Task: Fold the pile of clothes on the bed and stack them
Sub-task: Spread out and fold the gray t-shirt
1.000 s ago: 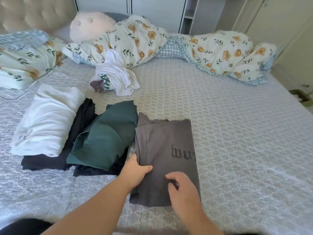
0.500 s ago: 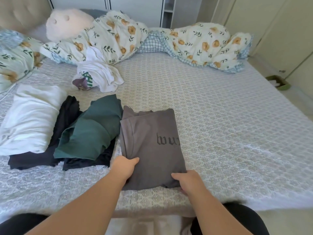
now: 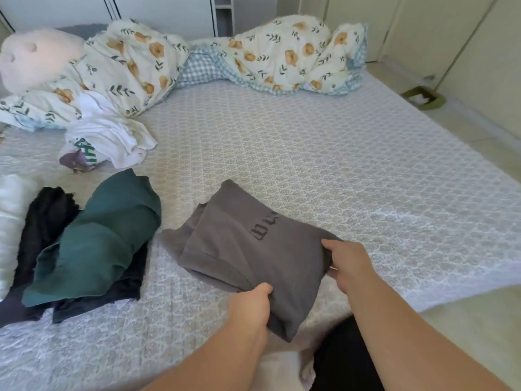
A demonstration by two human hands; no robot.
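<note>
- The folded grey shirt [image 3: 253, 258], with dark gothic lettering on its upper face, is held at the near edge of the bed [image 3: 338, 170], turned at a slant; its near corner hangs past the mattress edge
- The left hand [image 3: 249, 307] grips the shirt's near-left edge, fingers curled under the cloth and thumb on top
- The right hand [image 3: 348, 262] grips the shirt's right edge, thumb over the top and fingers tucked beneath
- Just to the left lies a loosely folded green garment [image 3: 101, 238], resting on top of black clothes [image 3: 48, 221] spread under and beside it
- At the far left edge of the view a white folded item [image 3: 10, 221] lies beside the black clothes, only partly in frame
- Further back on the left is a crumpled white garment [image 3: 112, 139] with green print, with a small purple piece [image 3: 74, 162] at its near side
- Along the head of the bed lies a bunched floral duvet [image 3: 282, 57] with a blue checked underside, and a pale plush pillow [image 3: 36, 57] at the left
- Pale wardrobe doors [image 3: 465, 52] stand to the right of the bed
</note>
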